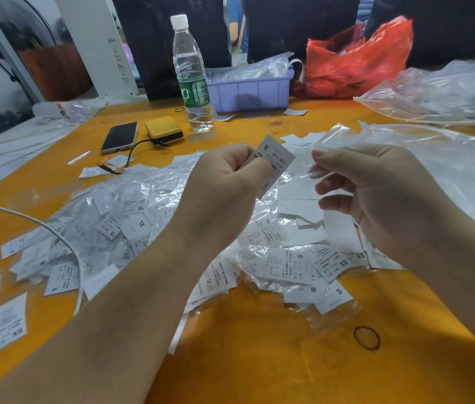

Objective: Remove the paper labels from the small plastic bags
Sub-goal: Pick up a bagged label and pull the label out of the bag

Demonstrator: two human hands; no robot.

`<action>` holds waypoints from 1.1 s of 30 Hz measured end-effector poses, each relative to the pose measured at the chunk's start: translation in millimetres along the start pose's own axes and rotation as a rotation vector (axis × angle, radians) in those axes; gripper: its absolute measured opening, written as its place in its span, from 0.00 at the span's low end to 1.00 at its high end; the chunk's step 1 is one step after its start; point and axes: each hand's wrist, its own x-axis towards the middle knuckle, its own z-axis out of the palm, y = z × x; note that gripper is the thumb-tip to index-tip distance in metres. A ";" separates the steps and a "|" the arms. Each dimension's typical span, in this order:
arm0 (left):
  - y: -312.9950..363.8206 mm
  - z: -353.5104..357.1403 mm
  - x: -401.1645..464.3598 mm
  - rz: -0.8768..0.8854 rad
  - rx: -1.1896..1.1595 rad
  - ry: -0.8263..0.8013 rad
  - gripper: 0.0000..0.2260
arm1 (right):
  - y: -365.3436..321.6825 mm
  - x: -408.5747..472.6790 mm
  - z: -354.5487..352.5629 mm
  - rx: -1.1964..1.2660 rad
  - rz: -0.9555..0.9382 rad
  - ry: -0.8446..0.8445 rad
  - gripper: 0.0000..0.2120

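My left hand (pixel 224 176) pinches a white paper label (pixel 274 160) printed with an "S", held tilted above the table. My right hand (pixel 376 193) is just to its right and pinches a small clear plastic bag (pixel 306 167) between thumb and fingers. The label and the bag sit close together; I cannot tell whether the label's lower end is still inside the bag. Below both hands a heap of small bags with labels inside (pixel 131 217) spreads over the orange table (pixel 245 360). Loose white labels (pixel 303 211) lie under my right hand.
A water bottle (pixel 191 74), a phone (pixel 119 137) and a yellow box (pixel 164 130) with a cable stand at the back. Behind them are a purple bin (pixel 251 93) and a red plastic bag (pixel 358 56). Large clear bags (pixel 446 91) lie at right. A rubber band (pixel 366 337) lies near front.
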 end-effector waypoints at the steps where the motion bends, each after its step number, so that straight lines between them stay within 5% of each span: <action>1: -0.2 -0.3 0.4 -0.001 -0.001 0.006 0.10 | 0.1 0.0 0.0 0.004 -0.001 -0.002 0.09; 8: -1.4 -1.0 1.6 -0.028 0.015 0.039 0.10 | 0.8 -0.1 0.1 0.007 -0.001 -0.018 0.08; 33: 0.3 1.4 1.2 -0.193 -0.156 -0.234 0.07 | 1.3 1.5 1.2 0.076 0.083 -0.074 0.09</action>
